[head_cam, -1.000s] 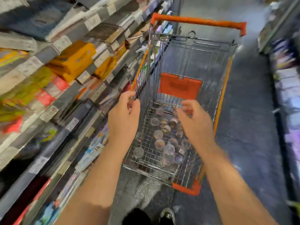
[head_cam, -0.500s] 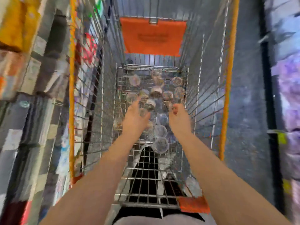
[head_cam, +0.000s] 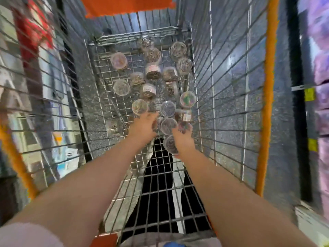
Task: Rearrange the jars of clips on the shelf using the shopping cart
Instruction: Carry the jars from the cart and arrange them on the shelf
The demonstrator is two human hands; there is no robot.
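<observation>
I look straight down into the wire shopping cart [head_cam: 222,86] with its orange rim [head_cam: 267,104]. Several small clear jars of clips [head_cam: 153,70] lie scattered on the cart floor, some upright and some on their sides. Both my arms reach deep inside. My left hand [head_cam: 144,126] hovers with fingers stretched out between one jar [head_cam: 139,106] and another [head_cam: 168,125]. My right hand [head_cam: 182,141] lies against a jar by its wrist [head_cam: 170,146], its fingertips over a further jar [head_cam: 185,126]; blur hides whether it grips either.
An orange seat flap [head_cam: 124,4] hangs at the cart's far end. Blurred shelves of goods [head_cam: 26,41] run close along the left, and purple packs on a shelf [head_cam: 320,68] line the right. My dark trouser legs [head_cam: 156,175] show through the mesh.
My view has dropped from over the cart to right above its floor. Both hands have gone from the cart's rim down among the jars.
</observation>
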